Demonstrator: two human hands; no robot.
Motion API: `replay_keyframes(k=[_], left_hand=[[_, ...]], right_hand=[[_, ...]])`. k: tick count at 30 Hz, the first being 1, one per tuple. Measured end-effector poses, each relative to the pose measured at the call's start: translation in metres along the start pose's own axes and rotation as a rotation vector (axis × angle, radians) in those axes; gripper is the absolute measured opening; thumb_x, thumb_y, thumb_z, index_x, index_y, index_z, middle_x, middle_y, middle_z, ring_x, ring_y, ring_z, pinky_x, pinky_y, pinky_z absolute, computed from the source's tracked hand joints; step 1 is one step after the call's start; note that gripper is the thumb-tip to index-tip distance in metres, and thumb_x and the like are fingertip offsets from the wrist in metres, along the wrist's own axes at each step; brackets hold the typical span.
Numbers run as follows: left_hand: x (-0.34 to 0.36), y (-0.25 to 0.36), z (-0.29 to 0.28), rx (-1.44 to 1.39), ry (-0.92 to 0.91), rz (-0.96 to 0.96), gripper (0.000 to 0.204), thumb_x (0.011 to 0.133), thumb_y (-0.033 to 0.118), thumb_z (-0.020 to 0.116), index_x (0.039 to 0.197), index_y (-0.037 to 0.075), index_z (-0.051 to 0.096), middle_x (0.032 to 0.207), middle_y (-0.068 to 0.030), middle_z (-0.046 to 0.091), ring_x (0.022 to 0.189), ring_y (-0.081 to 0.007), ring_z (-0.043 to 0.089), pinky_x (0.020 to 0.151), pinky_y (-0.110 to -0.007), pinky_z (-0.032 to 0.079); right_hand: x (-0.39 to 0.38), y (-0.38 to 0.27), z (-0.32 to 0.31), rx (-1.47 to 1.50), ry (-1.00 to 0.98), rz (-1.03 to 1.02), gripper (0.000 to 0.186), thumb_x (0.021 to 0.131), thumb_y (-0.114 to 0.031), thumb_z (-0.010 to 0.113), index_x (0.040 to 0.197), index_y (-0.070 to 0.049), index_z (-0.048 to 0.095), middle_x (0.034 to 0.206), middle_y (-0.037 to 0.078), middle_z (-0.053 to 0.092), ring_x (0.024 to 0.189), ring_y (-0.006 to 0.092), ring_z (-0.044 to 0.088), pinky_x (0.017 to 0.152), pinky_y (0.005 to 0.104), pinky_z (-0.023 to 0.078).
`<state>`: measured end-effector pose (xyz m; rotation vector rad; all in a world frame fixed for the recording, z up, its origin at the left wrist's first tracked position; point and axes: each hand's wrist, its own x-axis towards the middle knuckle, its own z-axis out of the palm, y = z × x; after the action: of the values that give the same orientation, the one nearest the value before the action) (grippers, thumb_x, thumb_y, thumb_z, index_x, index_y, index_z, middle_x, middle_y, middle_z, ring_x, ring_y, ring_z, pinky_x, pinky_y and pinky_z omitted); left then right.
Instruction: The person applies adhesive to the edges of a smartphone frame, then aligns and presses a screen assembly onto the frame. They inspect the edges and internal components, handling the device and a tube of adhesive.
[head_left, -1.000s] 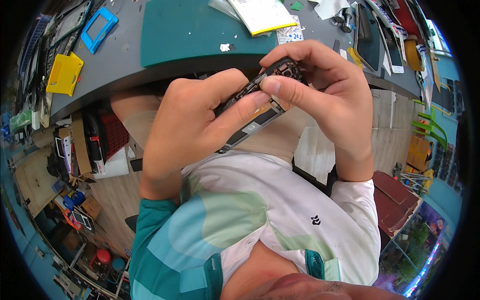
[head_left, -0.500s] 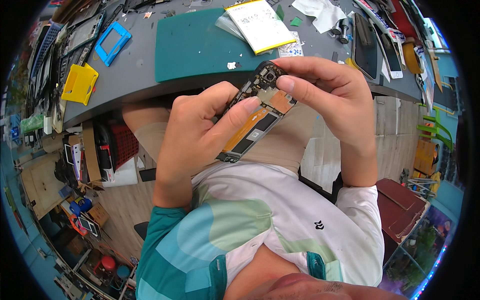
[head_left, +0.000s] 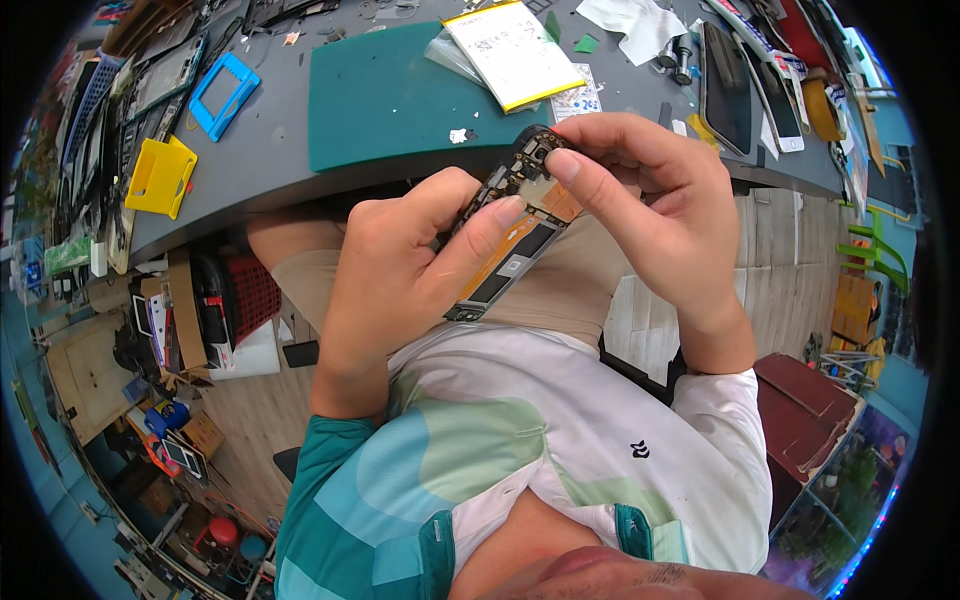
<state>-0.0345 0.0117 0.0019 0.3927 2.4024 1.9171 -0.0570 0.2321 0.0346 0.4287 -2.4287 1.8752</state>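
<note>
An opened smartphone (head_left: 520, 236), its back cover off, is held tilted above my lap. Its circuit board, camera parts, an orange flex strip and a dark inner compartment show. My left hand (head_left: 405, 255) grips its left long edge, the thumb lying over the board side and the fingers hidden beneath. At the top right corner my right hand (head_left: 655, 200) pinches the phone, thumb tip by the camera parts and fingers behind the edge. Beyond it on the grey desk lies a green mat (head_left: 385, 100), with a white battery pack (head_left: 515, 55) across its right part.
A blue frame (head_left: 222, 95) and a yellow holder (head_left: 160, 176) stand on the desk's left. Phone parts pile up behind them. On the right lie a dark phone (head_left: 725, 90) and a roll of tape (head_left: 825, 108). A red basket (head_left: 252, 283) is below the desk.
My right thumb has shifted slightly left and up along the phone's top corner. The phone is a little more steeply tilted; both hands keep hold of it.
</note>
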Motion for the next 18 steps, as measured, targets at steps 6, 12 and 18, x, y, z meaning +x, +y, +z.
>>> replay_keyframes(k=[6, 12, 18], left_hand=[[0.001, 0.003, -0.002, 0.020, -0.010, 0.011, 0.028, 0.101, 0.017, 0.075, 0.083, -0.001, 0.064, 0.062, -0.0073, 0.055, 0.056, -0.0073, 0.044, 0.048, -0.028, 0.038], [-0.002, 0.000, -0.001, -0.103, 0.021, -0.041, 0.025, 0.102, 0.018, 0.074, 0.087, -0.001, 0.068, 0.065, -0.0007, 0.062, 0.061, -0.0013, 0.049, 0.050, -0.025, 0.040], [-0.001, -0.001, -0.004, -0.227, 0.092, -0.040, 0.021, 0.105, 0.015, 0.072, 0.094, -0.003, 0.073, 0.068, 0.0049, 0.063, 0.064, 0.0020, 0.050, 0.052, -0.020, 0.037]], right_hand=[[-0.001, 0.000, 0.003, -0.170, 0.025, -0.140, 0.019, 0.094, -0.006, 0.078, 0.107, 0.007, 0.075, 0.088, 0.012, 0.078, 0.075, 0.0139, 0.074, 0.069, 0.0271, 0.059], [0.002, -0.010, -0.001, -0.079, -0.100, -0.017, 0.024, 0.101, -0.006, 0.072, 0.120, 0.007, 0.072, 0.104, 0.010, 0.077, 0.095, 0.0125, 0.072, 0.086, 0.0270, 0.058], [0.005, -0.001, -0.006, 0.206, -0.163, 0.093, 0.030, 0.102, -0.005, 0.071, 0.130, 0.007, 0.068, 0.117, 0.012, 0.076, 0.105, 0.0162, 0.072, 0.091, 0.0294, 0.059]])
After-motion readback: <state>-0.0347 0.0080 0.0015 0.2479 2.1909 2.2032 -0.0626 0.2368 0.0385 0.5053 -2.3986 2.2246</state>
